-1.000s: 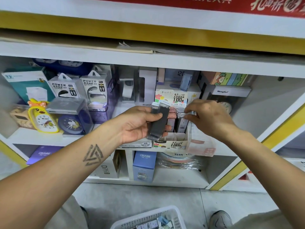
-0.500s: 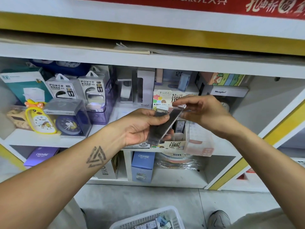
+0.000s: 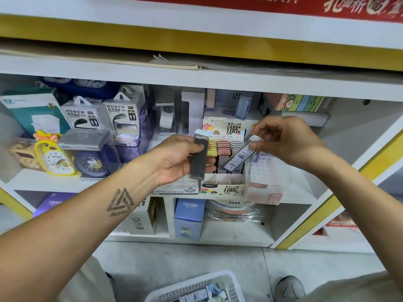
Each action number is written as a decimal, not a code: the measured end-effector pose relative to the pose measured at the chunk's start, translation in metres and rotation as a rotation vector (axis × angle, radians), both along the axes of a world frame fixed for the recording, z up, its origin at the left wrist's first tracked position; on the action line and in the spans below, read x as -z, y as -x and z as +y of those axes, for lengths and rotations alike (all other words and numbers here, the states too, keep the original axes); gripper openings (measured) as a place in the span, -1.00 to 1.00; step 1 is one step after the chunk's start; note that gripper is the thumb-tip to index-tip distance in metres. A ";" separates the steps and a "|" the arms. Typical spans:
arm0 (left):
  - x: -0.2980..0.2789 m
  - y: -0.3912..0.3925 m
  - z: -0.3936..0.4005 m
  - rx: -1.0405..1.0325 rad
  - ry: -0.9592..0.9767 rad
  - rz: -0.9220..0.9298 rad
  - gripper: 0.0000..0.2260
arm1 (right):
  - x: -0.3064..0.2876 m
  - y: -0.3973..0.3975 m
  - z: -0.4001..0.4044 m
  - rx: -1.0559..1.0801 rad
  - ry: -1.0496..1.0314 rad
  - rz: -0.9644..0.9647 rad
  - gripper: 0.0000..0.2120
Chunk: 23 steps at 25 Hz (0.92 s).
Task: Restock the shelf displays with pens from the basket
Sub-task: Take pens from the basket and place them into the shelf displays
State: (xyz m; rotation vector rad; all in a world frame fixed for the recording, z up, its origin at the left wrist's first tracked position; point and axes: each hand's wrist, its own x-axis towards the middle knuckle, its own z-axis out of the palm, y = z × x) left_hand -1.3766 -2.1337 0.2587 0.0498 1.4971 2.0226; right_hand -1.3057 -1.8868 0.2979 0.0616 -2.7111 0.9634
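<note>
My left hand (image 3: 176, 158) grips a dark lead case (image 3: 198, 156) with a pale cap, held upright in front of the shelf. My right hand (image 3: 283, 138) pinches the top of a second, clear case (image 3: 238, 156) with a white label. That case is tilted, its lower end over the right slots of the cardboard display box (image 3: 222, 184) marked 0.7 HB 100. Rows of yellow, pink and grey cases fill the box. The white basket (image 3: 196, 287) with more stock sits on the floor at the bottom edge.
Power bank packs (image 3: 82, 113), a yellow duck clock (image 3: 54, 158) and a blue clock in a clear box crowd the shelf's left side. A clear pink-printed box (image 3: 268, 182) stands right of the display. Blue boxes and packets fill the lower shelf. My shoe (image 3: 290, 288) is beside the basket.
My right hand has drawn one case off the stack in my left hand and carried it right and down toward the display box. The left hand has turned its case upright.
</note>
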 end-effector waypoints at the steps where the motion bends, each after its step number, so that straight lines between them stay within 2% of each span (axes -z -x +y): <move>1: 0.001 -0.001 0.001 0.005 0.003 0.016 -0.87 | 0.004 0.001 -0.002 0.027 -0.113 -0.001 -0.80; 5: 0.007 -0.004 0.003 0.040 0.009 0.074 -0.85 | 0.014 0.001 -0.010 -0.033 -0.381 0.011 -0.85; 9: 0.010 -0.009 0.005 0.091 0.055 0.119 -0.87 | 0.025 0.002 -0.016 -0.090 -0.491 -0.040 -0.82; 12: 0.010 -0.011 0.008 0.097 0.075 0.121 -0.81 | 0.027 0.005 -0.018 -0.052 -0.515 0.061 -0.81; 14: 0.010 -0.013 0.011 0.089 0.070 0.123 -0.79 | 0.025 0.006 -0.019 -0.030 -0.275 0.080 -0.80; 16: 0.011 -0.016 0.015 0.065 0.090 0.159 -0.79 | 0.022 0.005 -0.024 -0.076 0.179 -0.064 -0.79; 18: 0.011 -0.018 0.019 0.047 0.152 0.221 -0.77 | 0.021 0.004 -0.029 -0.144 0.455 -0.157 -0.80; 23: 0.008 -0.022 0.024 0.047 0.211 0.339 -0.77 | 0.021 0.002 -0.030 -0.151 0.525 -0.131 -0.79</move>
